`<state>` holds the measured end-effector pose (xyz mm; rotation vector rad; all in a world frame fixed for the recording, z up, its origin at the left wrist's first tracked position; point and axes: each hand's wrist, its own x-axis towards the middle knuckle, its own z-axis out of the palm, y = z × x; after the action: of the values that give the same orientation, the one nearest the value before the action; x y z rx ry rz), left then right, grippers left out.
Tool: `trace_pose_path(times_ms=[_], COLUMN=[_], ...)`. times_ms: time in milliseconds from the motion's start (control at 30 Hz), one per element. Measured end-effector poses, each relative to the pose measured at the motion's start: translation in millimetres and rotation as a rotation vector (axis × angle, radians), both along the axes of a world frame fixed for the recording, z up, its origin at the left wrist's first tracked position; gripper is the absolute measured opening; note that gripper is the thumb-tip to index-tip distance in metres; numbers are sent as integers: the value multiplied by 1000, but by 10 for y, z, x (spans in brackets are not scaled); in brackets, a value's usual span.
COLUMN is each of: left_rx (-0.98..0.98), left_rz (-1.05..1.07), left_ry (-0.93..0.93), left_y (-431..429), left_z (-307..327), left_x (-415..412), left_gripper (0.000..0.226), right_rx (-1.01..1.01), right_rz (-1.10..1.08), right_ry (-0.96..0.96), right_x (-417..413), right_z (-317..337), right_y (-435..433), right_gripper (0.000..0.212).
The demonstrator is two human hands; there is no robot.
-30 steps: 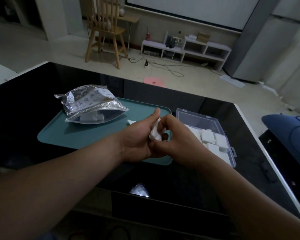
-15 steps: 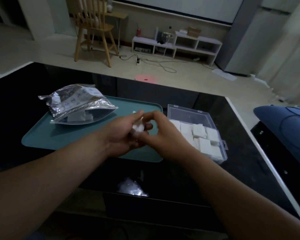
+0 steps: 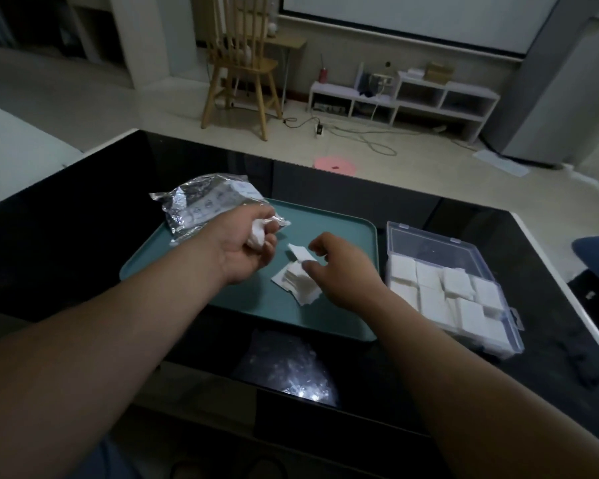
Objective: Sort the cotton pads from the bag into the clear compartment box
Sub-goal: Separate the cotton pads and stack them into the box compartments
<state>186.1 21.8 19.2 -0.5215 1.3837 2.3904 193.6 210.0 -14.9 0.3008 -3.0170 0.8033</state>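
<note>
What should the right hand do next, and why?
Probably pinch the loose white square cotton pads off the teal tray with the right hand and move them to the clear plastic compartment box: its fingertips are right beside them, and the left hand grips a white cotton wad.

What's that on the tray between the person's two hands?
In the head view, a loose pile of cotton pads, plus one separate white piece, lies on the teal tray between the left hand, gripping a white wad, and the right hand.
</note>
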Motion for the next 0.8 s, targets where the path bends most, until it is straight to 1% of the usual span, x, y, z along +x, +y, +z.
trace_pose_path(times_ms=[100, 133, 167, 233, 300, 367, 400, 467, 567, 633, 700, 800], left_rx=[-18, -26, -32, -49, -56, -66, -68, -86, -86, -75, -44, -29], left_rz=[2, 7, 9, 20, 38, 46, 42, 32, 33, 8, -53, -126], left_ry=[2, -2, -9, -28, -35, -28, -20, -2, 53, 123, 202, 283], left_y=[9, -16, -13, -5, 21, 58, 83, 130, 244, 364, 511, 679], left_z=[-5, -14, -29, -49, -66, -76, -84, -133, -182, -173, -135, -91], left_x=[3, 5, 9, 16, 5, 3, 7, -13, -54, -40, 38, 116], left_gripper=[13, 13, 12, 13, 14, 12, 9, 3, 9, 8, 11, 25], right_rx=[-37, -28, 2, 87, 104, 12, -50, -121, -132, -172, -207, -184], right_rz=[-71, -92, -118, -164, -197, -225, -240, -265, -290, -279, -218, -85], right_ry=[-54, -68, -73, -61, -70, -90, -85, -40, 88, 190, 256, 284], right_x=[-87, -125, -158, -237, -320, -391, -405, -382, -263, -140, 11, 236], right_z=[-80, -107, -142, -191, -188, -153, -128, -56, 95, 201, 282, 359], right_y=[-167, -242, -281, -330, -314, -239, -189, -92, 14, 16, -25, -75], right_gripper=[66, 72, 74, 64, 43, 25, 20, 20, 24, 25, 24, 22])
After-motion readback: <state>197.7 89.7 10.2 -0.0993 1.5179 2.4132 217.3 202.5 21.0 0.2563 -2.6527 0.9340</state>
